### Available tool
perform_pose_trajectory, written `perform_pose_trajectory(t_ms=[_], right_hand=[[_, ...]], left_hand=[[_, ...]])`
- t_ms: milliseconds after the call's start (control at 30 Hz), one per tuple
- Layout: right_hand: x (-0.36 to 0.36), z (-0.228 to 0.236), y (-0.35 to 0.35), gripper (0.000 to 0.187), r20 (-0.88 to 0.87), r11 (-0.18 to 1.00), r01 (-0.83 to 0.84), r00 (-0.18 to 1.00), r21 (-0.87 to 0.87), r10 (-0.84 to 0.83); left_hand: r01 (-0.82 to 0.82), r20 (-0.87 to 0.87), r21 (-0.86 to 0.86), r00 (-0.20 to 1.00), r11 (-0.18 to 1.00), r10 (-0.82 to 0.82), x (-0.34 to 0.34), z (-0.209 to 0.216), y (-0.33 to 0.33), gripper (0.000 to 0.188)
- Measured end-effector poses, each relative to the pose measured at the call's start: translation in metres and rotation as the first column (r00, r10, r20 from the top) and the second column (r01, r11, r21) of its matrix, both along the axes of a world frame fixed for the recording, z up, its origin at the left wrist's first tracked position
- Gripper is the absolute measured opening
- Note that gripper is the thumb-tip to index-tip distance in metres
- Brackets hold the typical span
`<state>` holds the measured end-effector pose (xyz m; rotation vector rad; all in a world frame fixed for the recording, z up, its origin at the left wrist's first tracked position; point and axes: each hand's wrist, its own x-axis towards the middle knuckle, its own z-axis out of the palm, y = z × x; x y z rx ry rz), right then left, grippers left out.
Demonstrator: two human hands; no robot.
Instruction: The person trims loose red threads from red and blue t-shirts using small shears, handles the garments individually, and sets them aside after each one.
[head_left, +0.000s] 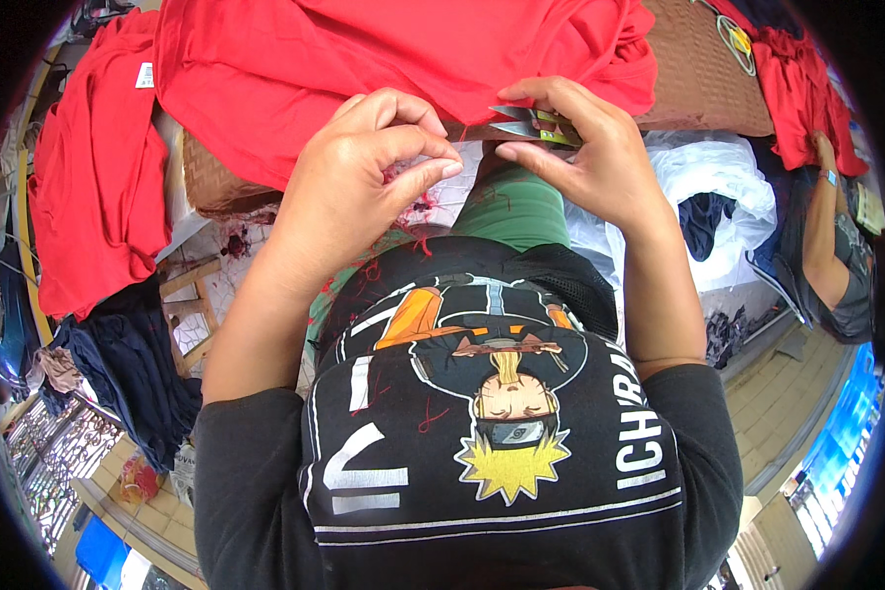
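A large red cloth garment (403, 59) lies spread over the brown padded surface in front of me, its near edge hanging close to both hands. My left hand (369, 162) is raised just below that edge, thumb and forefinger drawn together; whatever they pinch, perhaps a thread, is too small to make out. In my right hand (600, 147) I hold small thread snips (521, 128) with yellow-green grips. Their two pointed blades are apart and face left, towards my left hand, close to the red cloth.
Another red garment (98, 187) hangs at the left, above dark cloth (133, 364). Red thread scraps (423, 246) lie on my lap and shirt. To the right is a clear plastic bag (703, 182) with dark cloth. At far right, another person's arm (821, 226) reaches to red cloth (801, 98).
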<state>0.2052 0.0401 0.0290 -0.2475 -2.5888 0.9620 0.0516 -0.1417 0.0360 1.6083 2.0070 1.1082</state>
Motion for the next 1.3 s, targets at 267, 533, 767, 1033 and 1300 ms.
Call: perform_pose_trajectory(t_ms=[267,533,767,1033,1300], right_hand=[[-0.001,0.001,-0.006,0.024,-0.14,0.975,-0.02,0.989,0.222,0.053],[-0.005,-0.004,-0.014,0.02,-0.156,0.96,-0.009,0.986,0.279,0.054],[-0.008,-0.009,-0.019,0.016,-0.186,0.965,0.055,0.982,0.257,-0.006],[-0.003,0.0,-0.01,0.017,-0.227,0.965,0.101,0.973,0.242,-0.045],[0.003,0.0,-0.014,0.023,-0.165,0.954,0.048,0.986,0.297,0.002]], left_hand=[[-0.008,0.158,-0.111,0.987,0.994,0.026,0.008,0.0,-0.001,0.011],[-0.028,0.129,-0.043,0.991,0.999,0.034,0.011,-0.006,0.0,0.012],[0.025,0.005,-0.023,1.0,0.999,-0.024,0.011,-0.004,0.0,0.011],[0.078,0.078,-0.015,0.994,0.997,-0.076,0.016,0.003,-0.008,0.012],[0.22,0.089,-0.011,0.972,0.975,-0.218,0.019,0.02,-0.014,0.01]])
